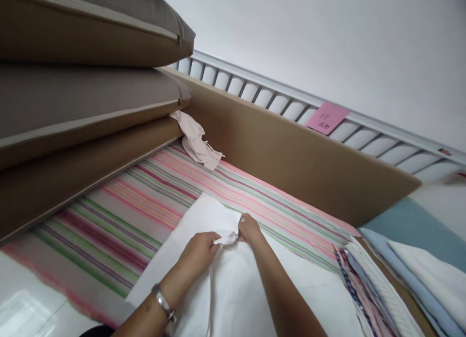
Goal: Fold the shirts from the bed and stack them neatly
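A white cloth point(233, 283) lies spread over a striped pink, green and purple fabric point(145, 201). My left hand point(200, 252) is closed, pinching a bunched fold of the white cloth near its far edge. A silver bracelet point(163, 303) sits on my left wrist. My right hand point(249, 228) grips the same fold from the other side, fingers closed on it. Both hands meet at the crumpled bit of cloth between them.
Stacked brown cushions point(83, 84) rise at the left. A crumpled pale pink rag point(196, 140) lies beside them against a brown board point(291, 152). A pink note point(327, 117) hangs on the white rail behind. Folded blue, white and striped fabrics point(400, 274) lie at the right.
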### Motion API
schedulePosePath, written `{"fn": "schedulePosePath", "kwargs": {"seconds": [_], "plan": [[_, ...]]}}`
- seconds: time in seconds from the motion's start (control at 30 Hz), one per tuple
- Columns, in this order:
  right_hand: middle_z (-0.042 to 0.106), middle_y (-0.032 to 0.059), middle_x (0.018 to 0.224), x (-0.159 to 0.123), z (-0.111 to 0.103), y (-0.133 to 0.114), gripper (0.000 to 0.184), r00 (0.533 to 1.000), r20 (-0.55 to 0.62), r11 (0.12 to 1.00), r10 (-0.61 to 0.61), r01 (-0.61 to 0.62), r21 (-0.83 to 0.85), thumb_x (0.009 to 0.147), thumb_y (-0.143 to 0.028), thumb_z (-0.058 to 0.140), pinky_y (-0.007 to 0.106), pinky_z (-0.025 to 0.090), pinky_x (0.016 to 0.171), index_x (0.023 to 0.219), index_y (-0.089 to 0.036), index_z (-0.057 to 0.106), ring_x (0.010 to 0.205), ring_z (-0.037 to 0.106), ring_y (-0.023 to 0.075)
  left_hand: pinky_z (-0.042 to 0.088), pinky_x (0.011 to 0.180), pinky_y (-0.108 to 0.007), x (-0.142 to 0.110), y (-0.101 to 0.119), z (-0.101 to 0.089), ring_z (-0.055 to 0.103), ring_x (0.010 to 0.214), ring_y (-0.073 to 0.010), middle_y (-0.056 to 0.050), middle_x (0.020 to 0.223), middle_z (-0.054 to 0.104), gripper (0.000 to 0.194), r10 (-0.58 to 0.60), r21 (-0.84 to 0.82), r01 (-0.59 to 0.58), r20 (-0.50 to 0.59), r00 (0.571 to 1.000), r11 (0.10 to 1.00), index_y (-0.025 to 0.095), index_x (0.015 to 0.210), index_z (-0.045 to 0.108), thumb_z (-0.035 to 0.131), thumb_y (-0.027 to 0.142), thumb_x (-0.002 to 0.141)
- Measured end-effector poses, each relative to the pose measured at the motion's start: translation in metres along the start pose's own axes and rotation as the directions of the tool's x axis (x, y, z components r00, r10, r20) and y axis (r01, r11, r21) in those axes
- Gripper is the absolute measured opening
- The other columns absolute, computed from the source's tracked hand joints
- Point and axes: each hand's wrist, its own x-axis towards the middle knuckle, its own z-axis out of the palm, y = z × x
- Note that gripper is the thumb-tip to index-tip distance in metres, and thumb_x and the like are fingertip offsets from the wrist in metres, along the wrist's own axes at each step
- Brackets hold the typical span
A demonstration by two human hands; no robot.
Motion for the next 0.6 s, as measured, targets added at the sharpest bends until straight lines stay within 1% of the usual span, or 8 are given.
{"fn": "schedulePosePath", "kwargs": {"seconds": [0.03,0.1,0.17,0.23,0.3,0.37,0.5,0.6], "plan": [[0.066,0.0063,0.072,0.0,-0.004,-0.002,0.054,0.999,-0.024,0.997,-0.033,0.032,-0.063,0.063,-0.012,0.053,0.034,0.05,0.061,0.117,-0.019,0.056,0.06,0.06,0.019,0.042,0.074,-0.026,0.0,0.001,0.0,0.063,0.084,-0.0199,-0.005,0.092,0.071,0.03,0.005,0.006,-0.005,0.006,1.0,1.0,0.021,0.095,0.07,0.046,0.02,0.076],[0.066,0.0075,0.094,-0.001,-0.01,-0.005,0.064,0.989,-0.051,0.978,-0.137,0.127,-0.165,0.062,-0.007,0.051,0.033,0.048,0.075,0.124,-0.024,0.052,0.076,0.062,0.0182,0.042,0.075,-0.026,0.0,0.002,0.0,0.063,0.086,-0.0202,-0.005,0.093,0.071,0.031,0.009,0.022,-0.009,0.018,1.0,1.0,0.021,0.095,0.07,0.045,0.018,0.075],[0.063,0.0037,0.11,-0.004,-0.013,-0.007,0.062,0.965,-0.037,0.943,-0.258,0.243,-0.226,0.063,-0.005,0.048,0.027,0.042,0.086,0.119,-0.029,0.057,0.091,0.06,0.0157,0.043,0.075,-0.026,0.0,0.003,-0.001,0.063,0.087,-0.0207,-0.005,0.095,0.071,0.033,0.007,0.042,-0.008,0.028,1.0,0.999,0.021,0.095,0.07,0.045,0.016,0.074],[0.064,0.0004,0.107,-0.006,-0.012,-0.005,0.051,0.945,-0.018,0.913,-0.325,0.309,-0.265,0.066,-0.006,0.045,0.024,0.041,0.086,0.106,-0.03,0.065,0.094,0.058,0.0143,0.043,0.075,-0.027,0.0,0.002,0.0,0.063,0.088,-0.021,-0.006,0.095,0.071,0.035,0.006,0.065,-0.009,0.044,0.999,0.998,0.021,0.096,0.07,0.044,0.014,0.073],[0.067,0.0006,0.097,-0.005,-0.011,-0.001,0.045,0.938,-0.036,0.9,-0.346,0.32,-0.296,0.069,-0.008,0.041,0.024,0.042,0.083,0.097,-0.028,0.069,0.091,0.06,0.0149,0.043,0.076,-0.027,-0.001,0.002,0.002,0.063,0.089,-0.0213,-0.005,0.095,0.071,0.036,0.01,0.092,-0.017,0.075,0.997,0.996,0.021,0.094,0.07,0.044,0.012,0.071],[0.068,0.0013,0.093,-0.001,-0.01,0.005,0.045,0.93,-0.079,0.893,-0.36,0.318,-0.319,0.071,-0.008,0.037,0.026,0.042,0.083,0.097,-0.026,0.069,0.089,0.06,0.0155,0.044,0.077,-0.027,-0.003,0.002,0.005,0.063,0.09,-0.0215,-0.004,0.094,0.071,0.036,0.008,0.115,-0.022,0.118,0.993,0.993,0.023,0.091,0.071,0.044,0.011,0.071],[0.066,0.0025,0.097,0.007,-0.017,0.011,0.044,0.909,-0.143,0.882,-0.391,0.325,-0.341,0.072,-0.009,0.034,0.027,0.042,0.089,0.097,-0.023,0.068,0.093,0.059,0.0156,0.043,0.082,-0.029,-0.006,0.001,0.013,0.062,0.093,-0.0219,-0.004,0.097,0.071,0.037,-0.002,0.148,-0.023,0.167,0.986,0.989,0.023,0.094,0.071,0.044,0.01,0.071],[0.062,0.009,0.11,0.001,-0.021,0.007,0.047,0.902,-0.228,0.896,-0.366,0.276,-0.348,0.073,-0.009,0.031,0.033,0.042,0.091,0.107,-0.017,0.064,0.099,0.059,0.0184,0.042,0.087,-0.031,-0.006,0.0,0.021,0.061,0.097,-0.0223,-0.005,0.101,0.07,0.04,0.0,0.167,-0.025,0.146,0.989,0.986,0.022,0.098,0.069,0.044,0.009,0.071]]}}
